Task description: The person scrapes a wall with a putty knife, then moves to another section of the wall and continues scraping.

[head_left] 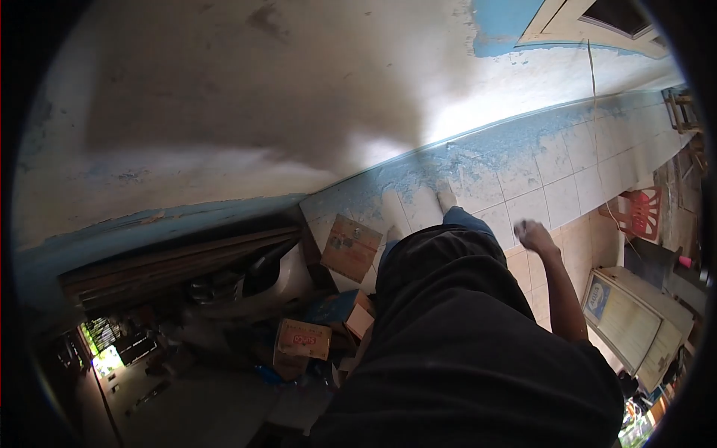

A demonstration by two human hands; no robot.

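Observation:
My right hand (536, 237) hangs low at my right side, above the floor tiles (526, 205). Its fingers are closed, with a small dark patch at the front of the fist, too small to name. My left hand is out of view. In front of me rises a wall (299, 89), mostly bare and whitish, with blue paint (493, 26) left near the door frame. Blue paint flakes (478, 160) are strewn over the tiles along the wall's foot, around my feet.
By my left foot lies a flat brown board (351, 248). Cardboard boxes (302, 340) and a motorcycle (276, 276) stand to the left. On the right are a glass-fronted case (627, 321) and a red chair (644, 213); a thin cord (594, 97) hangs by the wall.

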